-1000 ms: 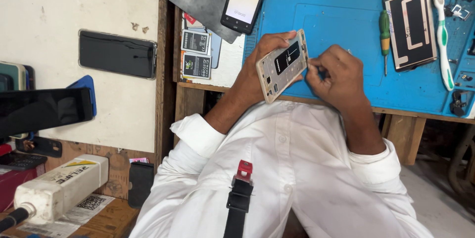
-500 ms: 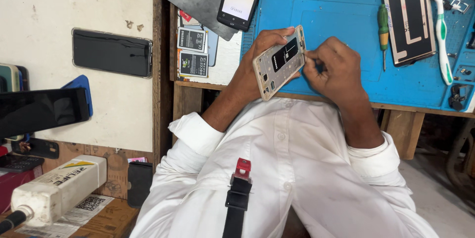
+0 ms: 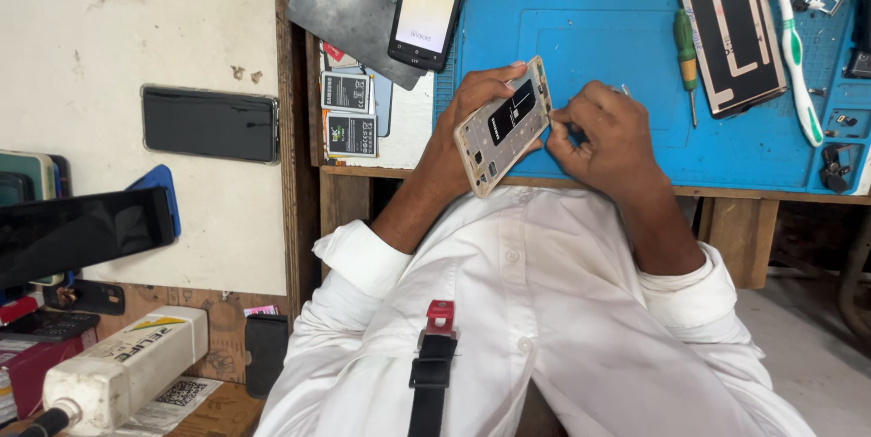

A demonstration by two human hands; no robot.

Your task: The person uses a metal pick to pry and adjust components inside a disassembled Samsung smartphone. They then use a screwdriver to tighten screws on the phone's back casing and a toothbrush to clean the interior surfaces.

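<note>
Head view shows the left hand (image 3: 472, 115) clamped round an opened pale-gold phone frame with its black inner panel bared (image 3: 504, 124), tilted up over the near edge of the blue rubber work mat (image 3: 590, 38), probably so its edge faces the right hand (image 3: 603, 128). That hand's fingers are pinched together at the frame's right edge on something too small to tell. Farther back on the mat lie one green-handled screwdriver (image 3: 685, 42), one white-and-green toothbrush (image 3: 794, 47), and one black back cover with white strips (image 3: 733, 33).
</note>
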